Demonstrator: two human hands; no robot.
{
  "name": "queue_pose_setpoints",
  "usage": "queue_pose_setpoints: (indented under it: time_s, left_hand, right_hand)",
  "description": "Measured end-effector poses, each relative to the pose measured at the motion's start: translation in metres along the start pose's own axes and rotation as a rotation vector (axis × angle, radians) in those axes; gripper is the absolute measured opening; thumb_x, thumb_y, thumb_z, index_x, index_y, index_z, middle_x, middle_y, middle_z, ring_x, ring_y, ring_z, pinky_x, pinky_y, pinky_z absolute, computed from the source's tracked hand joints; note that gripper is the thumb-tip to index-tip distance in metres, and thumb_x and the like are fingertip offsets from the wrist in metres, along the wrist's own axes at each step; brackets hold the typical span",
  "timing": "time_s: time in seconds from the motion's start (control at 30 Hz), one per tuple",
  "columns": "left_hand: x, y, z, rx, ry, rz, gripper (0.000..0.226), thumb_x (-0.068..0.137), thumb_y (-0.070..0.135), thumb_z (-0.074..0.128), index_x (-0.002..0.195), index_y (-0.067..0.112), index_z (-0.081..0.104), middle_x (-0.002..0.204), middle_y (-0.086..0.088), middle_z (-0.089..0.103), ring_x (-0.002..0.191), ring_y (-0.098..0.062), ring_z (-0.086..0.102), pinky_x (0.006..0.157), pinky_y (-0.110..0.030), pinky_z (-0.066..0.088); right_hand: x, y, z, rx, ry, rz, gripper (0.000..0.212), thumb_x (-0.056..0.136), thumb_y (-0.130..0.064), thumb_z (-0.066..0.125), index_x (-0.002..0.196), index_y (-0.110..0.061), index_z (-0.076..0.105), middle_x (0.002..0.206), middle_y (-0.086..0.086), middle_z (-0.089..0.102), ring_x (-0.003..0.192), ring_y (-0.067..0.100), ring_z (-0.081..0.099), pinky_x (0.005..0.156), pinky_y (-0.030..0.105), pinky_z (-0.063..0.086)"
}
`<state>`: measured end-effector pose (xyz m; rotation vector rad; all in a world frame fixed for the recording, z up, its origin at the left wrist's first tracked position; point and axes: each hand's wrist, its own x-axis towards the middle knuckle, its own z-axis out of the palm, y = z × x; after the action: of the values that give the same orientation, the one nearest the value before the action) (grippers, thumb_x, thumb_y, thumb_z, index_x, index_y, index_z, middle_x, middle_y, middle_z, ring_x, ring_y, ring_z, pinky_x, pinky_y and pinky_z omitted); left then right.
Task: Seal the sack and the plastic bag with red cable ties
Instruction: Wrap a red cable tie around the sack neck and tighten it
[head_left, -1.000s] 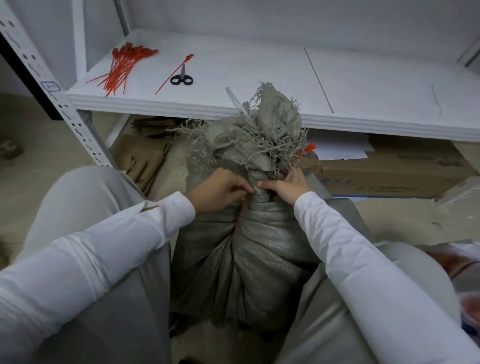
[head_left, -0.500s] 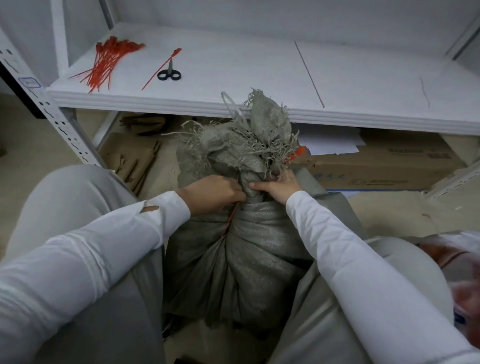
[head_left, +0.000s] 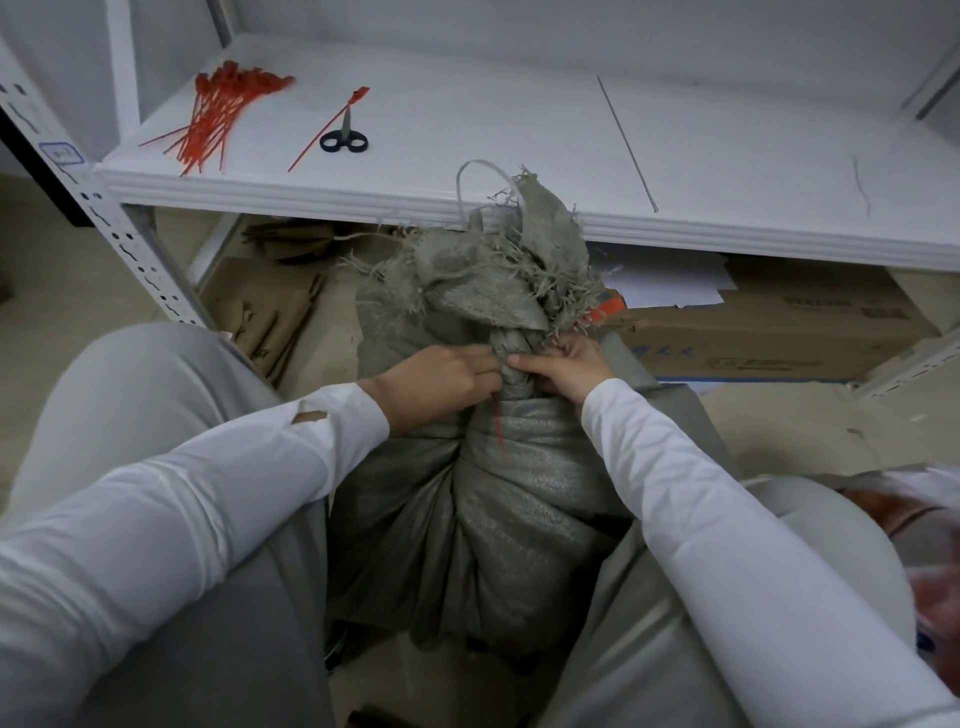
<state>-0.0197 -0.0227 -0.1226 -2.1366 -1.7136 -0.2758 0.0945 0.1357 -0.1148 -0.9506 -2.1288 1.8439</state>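
Now | both hands (head_left: 511, 371) pinch sack (head_left: 498, 519) neck together | cable tie (head_left: 498, 428) tail hangs below left hand (head_left: 441, 382)

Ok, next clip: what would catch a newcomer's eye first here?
The grey woven sack upright between the person's knees, with its frayed top bunched. The left hand and right hand pinch its twisted neck, where a red cable tie hangs down. On the white shelf behind lie a bundle of red ties and black-handled scissors.

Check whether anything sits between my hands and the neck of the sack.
Nothing visible does. The left hand and right hand both press on the sack's twisted neck, with a red cable tie trailing down below the left hand.
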Motion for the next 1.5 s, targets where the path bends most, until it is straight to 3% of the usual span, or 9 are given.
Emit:
queue_pose_setpoints:
  time_s: [0.13, 0.33, 0.6, 0.7, 0.93, 1.07, 1.2, 1.3, 1.5]
  left_hand:
    - [0.005, 0.002, -0.001, 0.081, 0.09, 0.092, 0.011, 0.084, 0.007, 0.059, 0.077, 0.009, 0.066, 0.088, -0.008, 0.065, 0.088, -0.022, 0.05, 0.069, -0.028, 0.042]
    - [0.009, 0.004, 0.009, 0.14, 0.021, 0.231, 0.01, 0.088, 0.008, 0.061, 0.081, 0.01, 0.068, 0.108, -0.012, 0.067, 0.111, -0.03, 0.058, 0.11, -0.041, 0.035]
    - [0.007, 0.005, 0.006, 0.201, -0.058, 0.108, 0.013, 0.086, 0.015, 0.052, 0.085, 0.02, 0.064, 0.115, -0.008, 0.066, 0.104, -0.029, 0.061, 0.087, -0.042, 0.047]
    - [0.006, 0.004, 0.008, 0.19, -0.05, 0.109, 0.011, 0.085, 0.015, 0.053, 0.085, 0.02, 0.063, 0.114, -0.007, 0.067, 0.101, -0.03, 0.058, 0.084, -0.041, 0.046]
    - [0.004, 0.005, 0.005, 0.209, -0.094, 0.056, 0.016, 0.086, 0.017, 0.05, 0.09, 0.021, 0.065, 0.109, -0.001, 0.069, 0.1, -0.028, 0.06, 0.079, -0.039, 0.042]
    - [0.0, 0.002, 0.006, 0.131, -0.232, -0.105, 0.011, 0.082, 0.029, 0.061, 0.091, 0.025, 0.068, 0.101, 0.008, 0.07, 0.103, -0.023, 0.058, 0.075, -0.035, 0.042]
    - [-0.003, 0.004, 0.011, 0.012, -0.436, -0.245, 0.019, 0.091, 0.035, 0.055, 0.105, 0.028, 0.064, 0.124, 0.011, 0.058, 0.123, -0.02, 0.04, 0.087, -0.035, 0.036]
    - [0.0, 0.006, 0.007, -0.012, -0.517, -0.277, 0.018, 0.093, 0.039, 0.052, 0.103, 0.028, 0.062, 0.125, 0.012, 0.052, 0.125, -0.018, 0.033, 0.088, -0.034, 0.034]
    - [0.004, 0.014, -0.004, -0.141, -0.52, -0.324, 0.022, 0.092, 0.044, 0.052, 0.094, 0.025, 0.064, 0.118, 0.011, 0.053, 0.119, -0.017, 0.035, 0.088, -0.033, 0.03]
  right_hand:
    - [-0.001, 0.004, 0.004, 0.142, -0.059, 0.057, 0.018, 0.076, 0.003, 0.074, 0.08, -0.012, 0.065, 0.072, 0.0, 0.07, 0.071, 0.014, 0.065, 0.069, 0.028, 0.054]
    - [-0.001, 0.009, 0.007, 0.223, -0.057, 0.087, 0.031, 0.08, 0.015, 0.058, 0.08, -0.016, 0.058, 0.062, -0.002, 0.064, 0.064, 0.014, 0.057, 0.052, 0.021, 0.047]
    - [0.0, 0.005, 0.009, 0.365, -0.044, 0.198, 0.005, 0.09, -0.026, 0.053, 0.089, -0.029, 0.056, 0.084, -0.004, 0.062, 0.072, 0.013, 0.057, 0.066, 0.027, 0.043]
    - [0.003, 0.004, 0.008, 0.382, -0.026, 0.18, 0.015, 0.096, -0.041, 0.048, 0.101, -0.031, 0.057, 0.104, -0.003, 0.065, 0.082, 0.019, 0.064, 0.073, 0.034, 0.046]
    - [-0.002, 0.012, 0.011, 0.396, 0.11, 0.119, 0.019, 0.1, -0.02, 0.048, 0.09, -0.011, 0.062, 0.094, 0.007, 0.067, 0.075, 0.021, 0.066, 0.069, 0.034, 0.053]
    - [0.0, 0.025, 0.006, -0.008, 0.154, 0.033, 0.026, 0.093, -0.017, 0.06, 0.096, 0.007, 0.069, 0.087, 0.015, 0.071, 0.073, 0.024, 0.068, 0.067, 0.037, 0.057]
    - [-0.005, 0.035, 0.003, -0.373, 0.12, -0.054, 0.024, 0.086, -0.026, 0.07, 0.085, -0.003, 0.074, 0.08, 0.016, 0.072, 0.076, 0.025, 0.067, 0.072, 0.029, 0.05]
    - [-0.012, 0.036, 0.004, -0.409, 0.116, -0.135, 0.018, 0.085, -0.023, 0.071, 0.091, -0.008, 0.077, 0.086, 0.009, 0.075, 0.08, 0.017, 0.067, 0.073, 0.021, 0.047]
    - [-0.017, 0.041, -0.001, -0.413, 0.047, -0.168, 0.016, 0.084, -0.021, 0.071, 0.097, -0.016, 0.077, 0.095, 0.004, 0.075, 0.093, 0.016, 0.068, 0.09, 0.029, 0.052]
